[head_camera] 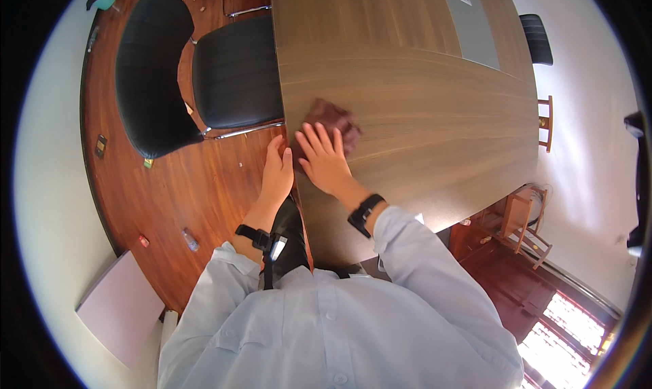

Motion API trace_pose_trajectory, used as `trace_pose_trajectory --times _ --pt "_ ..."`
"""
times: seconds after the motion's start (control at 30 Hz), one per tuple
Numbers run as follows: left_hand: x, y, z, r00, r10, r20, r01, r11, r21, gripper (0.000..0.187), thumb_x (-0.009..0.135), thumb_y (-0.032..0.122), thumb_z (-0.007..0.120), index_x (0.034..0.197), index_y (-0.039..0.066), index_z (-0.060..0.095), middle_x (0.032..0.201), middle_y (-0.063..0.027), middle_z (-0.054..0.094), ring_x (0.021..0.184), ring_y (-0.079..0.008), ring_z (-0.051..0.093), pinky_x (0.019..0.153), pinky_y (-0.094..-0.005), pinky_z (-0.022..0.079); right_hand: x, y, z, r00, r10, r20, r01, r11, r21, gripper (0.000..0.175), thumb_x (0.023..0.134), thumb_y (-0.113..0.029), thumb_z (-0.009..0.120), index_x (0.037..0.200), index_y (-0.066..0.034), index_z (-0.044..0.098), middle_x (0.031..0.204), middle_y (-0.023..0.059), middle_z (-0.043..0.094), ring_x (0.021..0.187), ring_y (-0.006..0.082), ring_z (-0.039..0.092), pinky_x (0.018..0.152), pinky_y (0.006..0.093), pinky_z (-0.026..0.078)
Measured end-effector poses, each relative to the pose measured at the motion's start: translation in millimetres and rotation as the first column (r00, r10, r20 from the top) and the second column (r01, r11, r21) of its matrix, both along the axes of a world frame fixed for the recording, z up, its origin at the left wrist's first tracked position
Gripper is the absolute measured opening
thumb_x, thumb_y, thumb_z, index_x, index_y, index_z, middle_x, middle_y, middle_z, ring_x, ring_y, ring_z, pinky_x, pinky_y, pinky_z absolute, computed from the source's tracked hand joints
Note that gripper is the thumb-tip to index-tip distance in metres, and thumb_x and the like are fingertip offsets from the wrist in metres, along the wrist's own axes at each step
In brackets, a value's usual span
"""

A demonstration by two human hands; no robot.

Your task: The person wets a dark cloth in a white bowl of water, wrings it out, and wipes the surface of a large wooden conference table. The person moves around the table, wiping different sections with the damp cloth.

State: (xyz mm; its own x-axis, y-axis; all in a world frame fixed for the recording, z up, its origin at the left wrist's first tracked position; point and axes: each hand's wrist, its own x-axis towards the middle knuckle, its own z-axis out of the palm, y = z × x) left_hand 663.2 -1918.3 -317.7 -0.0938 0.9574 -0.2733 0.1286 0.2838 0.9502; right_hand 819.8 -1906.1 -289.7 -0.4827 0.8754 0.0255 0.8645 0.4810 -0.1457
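A dark reddish-brown cloth point(333, 118) lies crumpled on the wood-grain tabletop point(407, 109), close to its left edge. My right hand point(324, 160) is laid over the cloth with spread fingers, holding it down against the table; the palm side is hidden. Beside the table edge, my left hand point(279, 171) hangs just left of the right one. Its fingers are loosely curved, the thumb stands apart, and nothing shows in it. Each wrist wears a black strap, the left one with a small device point(277, 246).
A black padded chair point(237, 73) stands against the table's left side. On the wooden floor point(219, 185) lie a plastic bottle point(190, 240), a red item point(143, 241) and small scraps. A grey panel point(471, 27) is set into the table. Wooden stools point(519, 221) stand beyond the right edge.
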Motion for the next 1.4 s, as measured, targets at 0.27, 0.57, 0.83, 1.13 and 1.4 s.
trace_pose_trajectory --times 0.27,0.57,0.83,1.13,1.4 --pt "-9.3 32.7 33.2 0.998 0.056 0.020 -0.056 0.998 -0.027 0.053 0.104 0.012 0.047 0.150 -0.001 0.025 0.152 -0.0176 0.033 0.141 -0.0246 0.035 0.112 -0.0345 0.036 -29.4 186.6 -9.4 0.988 0.136 -0.074 -0.124 0.982 0.145 0.055 0.098 -0.038 0.049 0.149 -0.0169 0.042 0.157 0.0054 0.036 0.146 0.0266 0.029 0.119 0.0527 0.021" --pt "-5.9 12.3 27.5 0.994 0.098 0.055 -0.091 0.989 -0.117 0.055 0.102 0.012 0.051 0.149 -0.002 0.025 0.151 -0.0154 0.030 0.122 -0.0266 0.052 0.101 -0.0340 0.045 118.9 137.2 -22.3 0.852 -0.524 -0.013 0.511 0.824 0.244 0.059 0.103 -0.038 0.042 0.155 -0.0139 0.030 0.162 0.0082 0.028 0.149 0.0283 0.026 0.119 0.0511 0.021" --pt "34.2 -12.8 28.4 0.925 -0.145 -0.351 0.195 0.975 0.109 0.054 0.096 0.011 0.058 0.143 -0.003 0.035 0.146 -0.0253 0.034 0.132 -0.0391 0.040 0.111 -0.0458 0.034 61.6 -56.7 4.8 0.959 -0.277 0.056 0.282 0.948 -0.144 0.068 0.096 -0.041 0.053 0.154 -0.0101 0.034 0.162 0.0108 0.025 0.150 0.0310 0.020 0.119 0.0593 0.015" --pt "72.2 -11.9 67.5 0.777 -0.091 -0.623 0.219 0.967 0.132 0.050 0.096 0.015 0.058 0.140 -0.001 0.041 0.141 -0.0260 0.042 0.135 -0.0409 0.036 0.113 -0.0475 0.029 65.9 106.4 -10.7 0.983 0.132 -0.125 -0.106 0.976 0.192 0.055 0.094 -0.036 0.055 0.144 -0.0151 0.048 0.155 0.0048 0.039 0.143 0.0252 0.034 0.116 0.0523 0.024" --pt "169.3 -15.1 60.3 0.844 0.046 -0.535 -0.008 0.997 0.073 0.045 0.096 0.016 0.057 0.137 0.000 0.045 0.138 -0.0211 0.047 0.130 -0.0370 0.042 0.111 -0.0458 0.031 284.8 180.8 5.2 0.971 -0.236 -0.022 0.237 0.958 0.160 0.057 0.102 -0.035 0.042 0.155 -0.0176 0.031 0.162 0.0041 0.027 0.149 0.0218 0.024 0.120 0.0501 0.019"
